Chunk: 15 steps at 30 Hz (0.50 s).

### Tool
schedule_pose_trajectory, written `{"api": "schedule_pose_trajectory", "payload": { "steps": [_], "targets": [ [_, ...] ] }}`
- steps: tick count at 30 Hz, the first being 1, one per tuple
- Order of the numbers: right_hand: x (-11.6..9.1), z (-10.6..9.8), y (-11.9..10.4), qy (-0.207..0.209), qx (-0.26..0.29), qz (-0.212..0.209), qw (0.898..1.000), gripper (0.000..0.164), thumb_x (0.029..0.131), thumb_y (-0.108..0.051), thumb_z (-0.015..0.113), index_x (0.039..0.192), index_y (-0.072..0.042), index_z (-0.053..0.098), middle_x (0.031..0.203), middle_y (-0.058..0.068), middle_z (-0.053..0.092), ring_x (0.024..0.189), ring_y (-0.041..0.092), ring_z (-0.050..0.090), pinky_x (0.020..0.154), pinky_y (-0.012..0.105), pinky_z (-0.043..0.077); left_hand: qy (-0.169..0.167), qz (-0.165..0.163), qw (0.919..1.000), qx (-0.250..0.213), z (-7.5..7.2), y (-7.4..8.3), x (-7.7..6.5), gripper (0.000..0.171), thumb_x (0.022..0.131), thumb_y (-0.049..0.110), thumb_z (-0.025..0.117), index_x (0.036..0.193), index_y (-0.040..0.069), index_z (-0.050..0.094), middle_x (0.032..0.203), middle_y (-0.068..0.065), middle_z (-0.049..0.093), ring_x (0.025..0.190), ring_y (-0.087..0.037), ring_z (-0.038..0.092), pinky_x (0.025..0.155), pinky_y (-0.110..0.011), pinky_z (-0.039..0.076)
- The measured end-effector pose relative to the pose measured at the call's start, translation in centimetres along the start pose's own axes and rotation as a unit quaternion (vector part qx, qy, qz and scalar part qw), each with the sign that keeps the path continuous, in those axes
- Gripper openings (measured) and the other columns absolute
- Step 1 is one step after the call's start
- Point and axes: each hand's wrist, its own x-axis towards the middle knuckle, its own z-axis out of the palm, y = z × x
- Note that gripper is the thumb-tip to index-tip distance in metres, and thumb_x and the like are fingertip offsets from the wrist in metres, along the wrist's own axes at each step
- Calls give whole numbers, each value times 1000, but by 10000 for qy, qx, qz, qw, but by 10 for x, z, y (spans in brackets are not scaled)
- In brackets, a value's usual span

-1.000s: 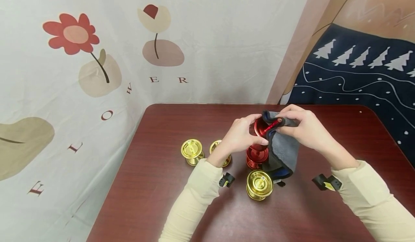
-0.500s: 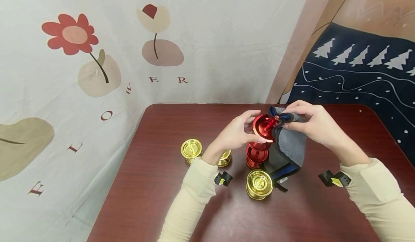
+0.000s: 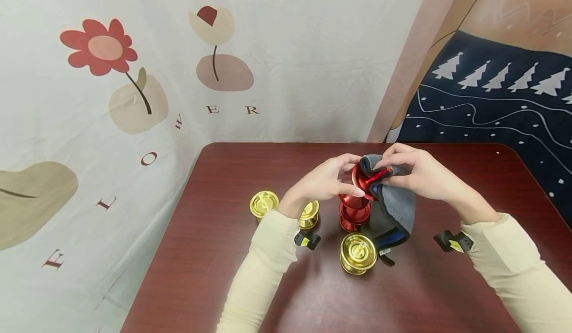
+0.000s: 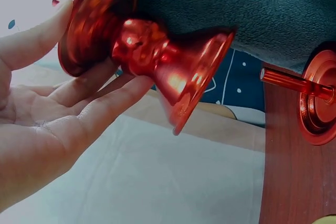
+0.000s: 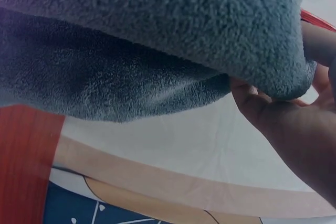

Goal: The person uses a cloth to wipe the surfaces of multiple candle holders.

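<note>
"What does the left hand (image 3: 323, 180) hold?"

"A red holder (image 4: 140, 45), lifted above the table (image 3: 192, 273). Thumb and fingers curl round it. It tilts, its spike (image 3: 379, 176) leaning right."

"And the right hand (image 3: 431, 176)?"

"It pinches a grey cloth (image 3: 397, 209) between thumb and fingers, the folds close about the spike. Whether cloth and spike touch, I can't tell. The hands are apart, holder and cloth between them."

"What stands nearby?"

"A second red holder (image 3: 354, 220), upright, just below the raised one. Nearer the person is a gold holder (image 3: 357, 254). To the left stand two more gold ones, both partly hidden by the left arm (image 3: 263, 253)."

"Behind?"

"A pale hanging (image 3: 313, 50) printed with flowers."
</note>
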Motion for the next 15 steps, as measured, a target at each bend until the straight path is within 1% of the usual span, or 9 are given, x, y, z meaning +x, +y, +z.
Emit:
{"api": "schedule_pose_trajectory", "payload": {
  "steps": [3,5,7,10,15],
  "targets": [
    [0,2,2,-15,-88,-291,9995,34,64,11,75,92,-6,70,90,-3,52,81,6,46,62,21,45,-201,-28,9998,30,-1,-1,2,60,78,-5,67,130,-7,37,123,-20,54,108,-17,53,88,-20,43],
    [0,4,4,-18,-75,-372,9993,34,64,12,75,92,-6,70,89,-3,52,80,6,46,61,20,45,-256,-79,9996,77,-2,-1,3,60,78,-4,67,130,-7,37,124,-20,53,111,-17,52,89,-20,42],
    [0,4,4,-33,-71,-349,9994,33,64,12,75,92,-6,70,90,-3,52,81,6,46,61,21,45,-265,-149,9994,160,-2,-1,3,60,79,-2,67,130,-6,37,126,-20,52,114,-17,51,90,-20,42],
    [0,4,5,-83,10,-178,9998,31,67,8,75,93,-7,70,91,-3,53,81,7,46,62,23,46,-269,-209,9990,278,-3,-1,3,59,79,0,68,130,-5,38,128,-19,50,118,-18,48,91,-21,41],
    [-1,2,7,-131,373,-49,9992,26,71,2,75,95,-9,71,92,-3,56,82,8,47,62,24,45,-284,-255,9986,364,-2,-2,4,59,80,1,68,131,-6,39,130,-19,49,121,-19,46,93,-19,40]
  ]
}}
